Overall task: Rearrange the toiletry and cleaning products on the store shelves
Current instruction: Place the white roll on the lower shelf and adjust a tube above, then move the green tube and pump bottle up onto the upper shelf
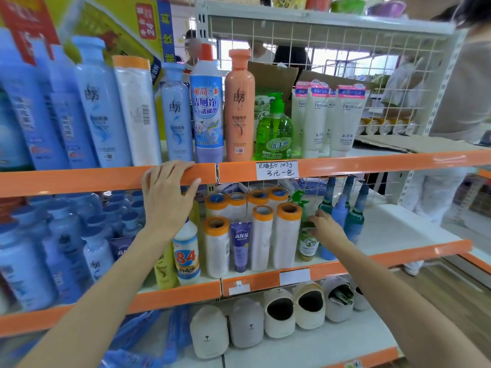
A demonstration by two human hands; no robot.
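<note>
My left hand (166,197) rests on the orange front edge of the upper shelf (372,162), fingers curled over the rail. My right hand (328,228) reaches into the middle shelf and grips a green pump bottle (307,239) with a round leafy label. Left of that bottle stand several white rolls with orange ends (285,235) and a purple tube (240,245). A white "84" bottle (186,257) and a yellow bottle (164,269) stand under my left forearm. On the upper shelf are blue shampoo bottles (101,107), an orange bottle (239,107), a green hand-soap pump (275,131) and white facial tubes (345,120).
Teal and blue bottles (354,216) stand right of my right hand, with bare white shelf (406,224) beyond them. Grey and cream slippers (281,314) fill the bottom shelf. A person (457,96) stands at the right end of the rack; cardboard (411,143) lies on the upper shelf.
</note>
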